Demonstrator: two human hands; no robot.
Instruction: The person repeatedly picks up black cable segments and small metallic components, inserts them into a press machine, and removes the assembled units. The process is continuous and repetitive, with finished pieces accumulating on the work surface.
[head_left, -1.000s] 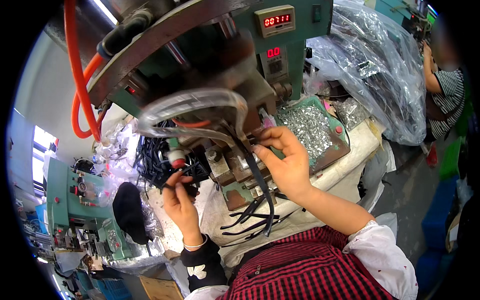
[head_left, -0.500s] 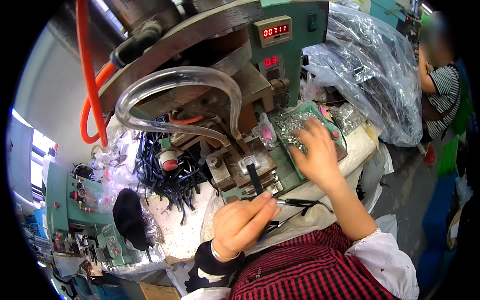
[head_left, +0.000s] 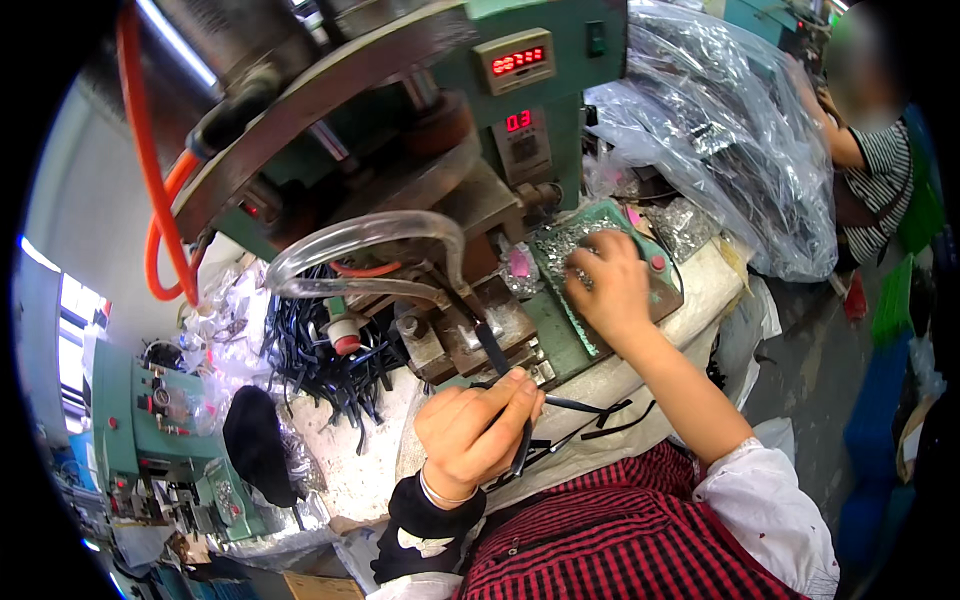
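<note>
My left hand (head_left: 478, 428) is closed, thumb and fingers pinching a flat black strap (head_left: 492, 350). From the fingertips the strap runs up to the metal die (head_left: 462, 336) of a green press, and its other part hangs below the hand. Over a green tray (head_left: 570, 318) of small shiny metal pieces (head_left: 557, 252), my right hand (head_left: 612, 292) reaches in with bent fingers. Its fingertips are down among the pieces; whatever they pinch is too small to make out.
A clear bent tube (head_left: 370, 228) arches over the die. Black strips (head_left: 325, 335) lie heaped left of it, beside a red-topped button (head_left: 344, 340). More straps (head_left: 590, 425) lie on the cloth near me. Clear plastic (head_left: 720, 140) is piled behind; a co-worker (head_left: 875, 170) sits far right.
My right hand's fingers have curled in from a spread pose over the tray. The tube sits lower in view, and rods now show on the press. The strap stays in my left hand.
</note>
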